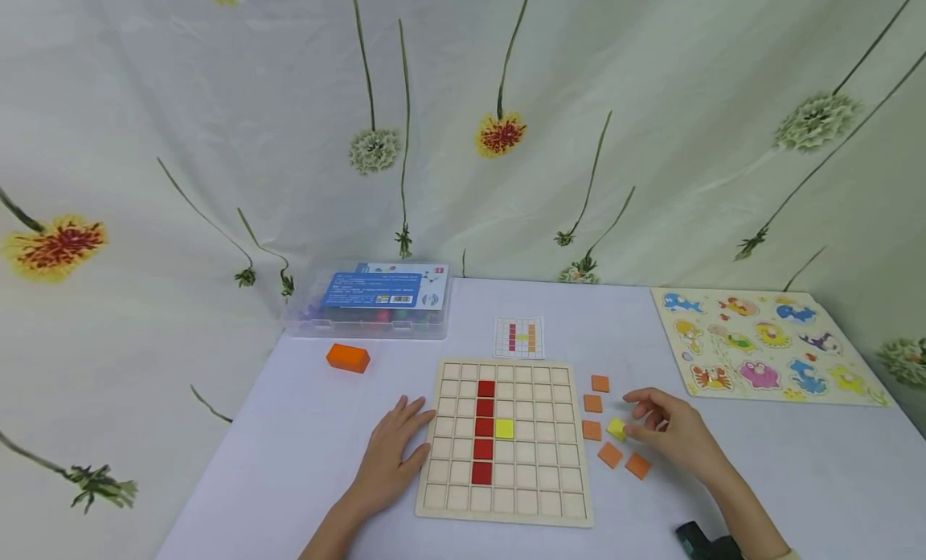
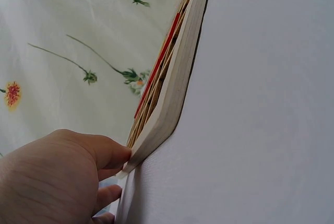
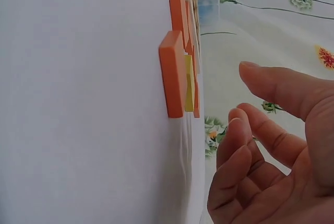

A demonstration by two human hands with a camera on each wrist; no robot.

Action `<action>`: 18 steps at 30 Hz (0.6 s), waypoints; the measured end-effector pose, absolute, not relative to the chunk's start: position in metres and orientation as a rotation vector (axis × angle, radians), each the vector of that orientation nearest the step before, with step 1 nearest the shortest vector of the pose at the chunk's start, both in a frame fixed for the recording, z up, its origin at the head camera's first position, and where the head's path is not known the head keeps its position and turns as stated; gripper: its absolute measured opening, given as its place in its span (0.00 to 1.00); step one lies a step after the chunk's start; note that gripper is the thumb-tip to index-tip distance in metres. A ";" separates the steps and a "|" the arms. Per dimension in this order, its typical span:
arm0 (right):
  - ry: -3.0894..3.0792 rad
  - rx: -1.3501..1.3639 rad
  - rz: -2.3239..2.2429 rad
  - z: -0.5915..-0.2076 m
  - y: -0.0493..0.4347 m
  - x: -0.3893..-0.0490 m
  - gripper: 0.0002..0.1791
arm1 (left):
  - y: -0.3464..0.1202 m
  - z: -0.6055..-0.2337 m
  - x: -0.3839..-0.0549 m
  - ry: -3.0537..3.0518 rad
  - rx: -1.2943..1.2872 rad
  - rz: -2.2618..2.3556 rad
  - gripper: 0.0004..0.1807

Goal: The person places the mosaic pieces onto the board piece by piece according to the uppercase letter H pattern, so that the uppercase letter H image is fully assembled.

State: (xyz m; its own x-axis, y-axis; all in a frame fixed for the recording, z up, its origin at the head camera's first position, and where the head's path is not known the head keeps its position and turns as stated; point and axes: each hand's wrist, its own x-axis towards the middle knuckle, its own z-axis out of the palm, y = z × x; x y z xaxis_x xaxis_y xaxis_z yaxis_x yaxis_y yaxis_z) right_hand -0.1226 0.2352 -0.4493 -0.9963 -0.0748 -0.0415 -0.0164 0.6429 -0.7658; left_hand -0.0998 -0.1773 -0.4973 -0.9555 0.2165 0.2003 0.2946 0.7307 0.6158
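Note:
A wooden grid board (image 1: 538, 457) lies flat on the white table. Several red square tiles (image 1: 483, 427) form a column on it, and one yellow tile (image 1: 504, 429) sits right of that column's middle. My left hand (image 1: 391, 455) touches the board's left edge, fingers spread; the left wrist view shows the thumb against the board's corner. Over the loose yellow tile (image 1: 616, 430), right of the board, hovers my right hand (image 1: 673, 433). In the right wrist view its thumb and index finger are apart, holding nothing. Several orange tiles (image 1: 610, 455) lie around the yellow one.
Behind the board lies a small pattern card (image 1: 519, 337). A clear plastic box (image 1: 369, 323) stands at the back left, with an orange block (image 1: 348, 357) in front. An animal puzzle board (image 1: 767, 343) occupies the back right. A black object (image 1: 698, 540) lies beside the right forearm.

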 end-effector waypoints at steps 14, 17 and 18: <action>2.703 -0.069 -1.223 -0.464 0.238 -0.124 0.23 | -0.177 -0.497 -0.099 -2.812 -0.417 -1.010 0.25; 2.722 -0.081 -1.201 -0.465 0.237 -0.124 0.22 | -0.176 -0.497 -0.100 -2.803 -0.423 -0.992 0.25; 2.729 -0.088 -1.198 -0.465 0.237 -0.124 0.22 | -0.176 -0.497 -0.100 -2.801 -0.425 -0.988 0.25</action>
